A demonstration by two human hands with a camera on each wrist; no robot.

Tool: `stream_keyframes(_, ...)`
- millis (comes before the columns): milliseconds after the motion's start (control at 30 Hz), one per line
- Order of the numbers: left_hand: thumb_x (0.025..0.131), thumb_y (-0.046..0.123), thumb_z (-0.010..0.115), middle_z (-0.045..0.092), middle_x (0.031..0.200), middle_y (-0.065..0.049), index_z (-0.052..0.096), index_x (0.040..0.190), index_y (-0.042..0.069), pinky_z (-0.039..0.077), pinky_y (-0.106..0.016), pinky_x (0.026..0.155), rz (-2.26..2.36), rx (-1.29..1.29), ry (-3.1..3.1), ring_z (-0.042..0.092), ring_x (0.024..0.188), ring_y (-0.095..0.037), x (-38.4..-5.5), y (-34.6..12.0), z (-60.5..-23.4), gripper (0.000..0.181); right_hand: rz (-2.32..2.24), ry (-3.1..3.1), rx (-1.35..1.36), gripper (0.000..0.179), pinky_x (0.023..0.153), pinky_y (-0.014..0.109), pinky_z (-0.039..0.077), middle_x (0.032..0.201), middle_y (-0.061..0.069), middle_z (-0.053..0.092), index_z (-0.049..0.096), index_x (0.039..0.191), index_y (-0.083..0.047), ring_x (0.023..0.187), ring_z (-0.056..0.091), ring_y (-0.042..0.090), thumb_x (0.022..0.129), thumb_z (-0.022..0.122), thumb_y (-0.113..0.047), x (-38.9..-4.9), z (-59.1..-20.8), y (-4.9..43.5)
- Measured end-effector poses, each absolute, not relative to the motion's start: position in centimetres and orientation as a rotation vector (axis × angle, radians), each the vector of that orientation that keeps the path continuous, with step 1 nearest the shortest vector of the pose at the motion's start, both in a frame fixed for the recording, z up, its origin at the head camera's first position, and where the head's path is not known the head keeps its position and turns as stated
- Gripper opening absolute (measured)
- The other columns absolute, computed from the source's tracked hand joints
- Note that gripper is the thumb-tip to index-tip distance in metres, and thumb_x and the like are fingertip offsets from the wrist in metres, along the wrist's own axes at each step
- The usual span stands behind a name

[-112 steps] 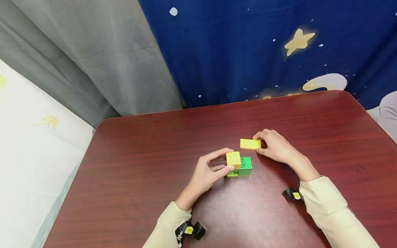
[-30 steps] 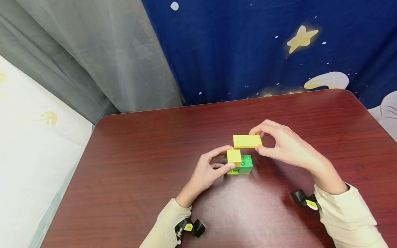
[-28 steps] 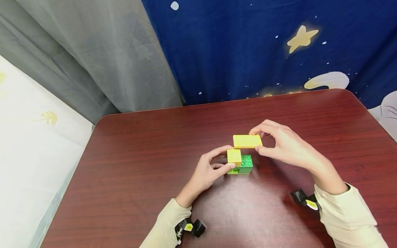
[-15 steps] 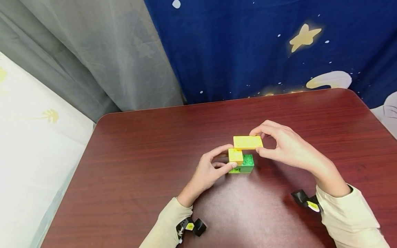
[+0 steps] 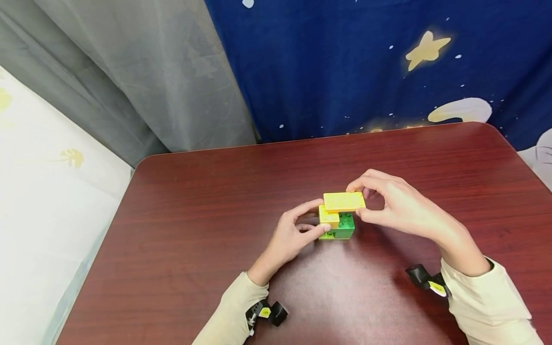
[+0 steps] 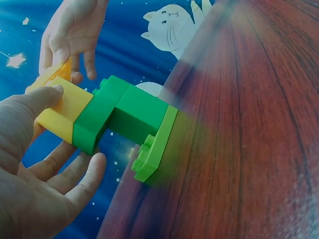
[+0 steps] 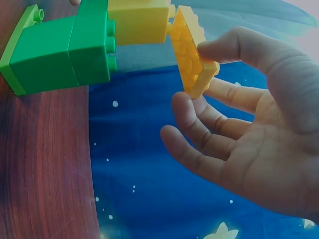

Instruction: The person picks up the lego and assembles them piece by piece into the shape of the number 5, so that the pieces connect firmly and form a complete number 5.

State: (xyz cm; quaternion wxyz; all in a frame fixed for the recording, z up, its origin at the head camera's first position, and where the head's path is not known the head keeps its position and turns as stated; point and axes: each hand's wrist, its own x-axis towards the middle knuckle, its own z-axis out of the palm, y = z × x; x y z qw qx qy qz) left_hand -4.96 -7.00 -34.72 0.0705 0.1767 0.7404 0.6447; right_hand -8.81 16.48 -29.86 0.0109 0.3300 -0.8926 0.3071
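While the left hand [image 5: 282, 237] pinches the yellow block [image 5: 328, 221] and the right hand [image 5: 396, 203] the yellow plate [image 5: 343, 201], levelling that plate before pressing seems wisest.

The red-brown bench [image 5: 194, 211] shows wood grain, rounded far corners and a sheen on its near part. Beyond its far edge hang a grey curtain [image 5: 151, 72] on the left and a blue curtain [image 5: 319, 62] on the right. The latter bears a yellow star [image 5: 426, 50], white dots [image 5: 247, 3] and, in the left wrist view, a white cat [image 6: 170, 27]. Left of the bench, a white cloth [image 5: 51, 211] carries a yellow plant motif [image 5: 73, 157].
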Motion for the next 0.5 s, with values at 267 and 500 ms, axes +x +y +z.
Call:
stream_keyframes(267, 0.083, 0.0, 0.067, 0.059, 0.116, -0.015, 0.054, 0.127, 0.001, 0.051, -0.043, 0.077, 1.945, 0.534, 2.216, 0.062, 0.096, -0.029, -4.94, -7.05, -34.8, 0.046, 0.992, -2.784, 1.061, 0.03, 0.066, 0.026, 0.05, 0.091, -0.012, 0.054, 0.063, 0.102, -0.018, 0.076, 0.055, 0.005, 0.074, 0.073, -0.013, -8.86, -30.05, 16.27)
stream_keyframes(500, 0.083, 0.001, 0.067, 0.059, 0.117, -0.015, 0.054, 0.127, 0.001, 0.05, -0.044, 0.078, 1.943, 0.531, 2.209, 0.062, 0.096, -0.029, -4.98, -7.09, -34.84, 0.046, 1.005, -2.77, 1.081, 0.032, 0.065, 0.025, 0.049, 0.089, -0.011, 0.055, 0.063, 0.102, -0.018, 0.074, 0.055, 0.004, 0.074, 0.074, -0.012, -8.68, -30.11, 16.15)
